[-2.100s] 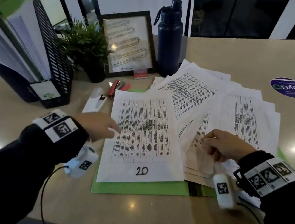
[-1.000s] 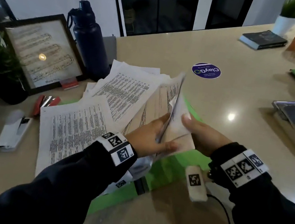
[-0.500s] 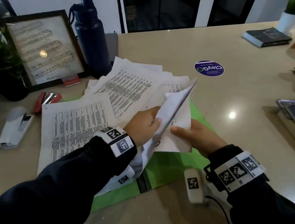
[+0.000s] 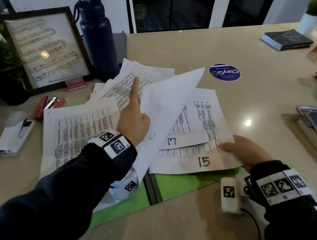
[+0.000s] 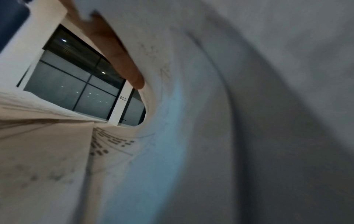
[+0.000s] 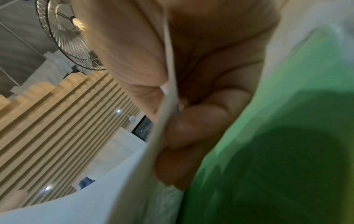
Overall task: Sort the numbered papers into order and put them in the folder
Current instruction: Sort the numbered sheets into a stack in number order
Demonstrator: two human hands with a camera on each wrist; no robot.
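The sorting was, by my reckoning, barely begun. My right hand (image 4: pixel 247 151) pinched the right edge of a small stack whose visible sheets read 17 (image 4: pixel 171 141) and 15 (image 4: pixel 203 161), thumb on top, fingers (image 6: pixel 199 124) curled beneath. My left hand (image 4: pixel 133 124) held up a blank-backed sheet (image 4: pixel 166 104), forefinger straight, the rest curled on it; its number was hidden from me. More papers (image 4: pixel 78 137) lay fanned loose to the left and far side. The green folder (image 4: pixel 180 184) lay open under the lot, nothing filed in it as far as I could see. A bottle (image 4: pixel 98 35), a frame (image 4: pixel 46 45) and a stapler (image 4: pixel 15 134) crowded the tabletop (image 4: pixel 250 51) on the left; the loose fan itself covered the folder.
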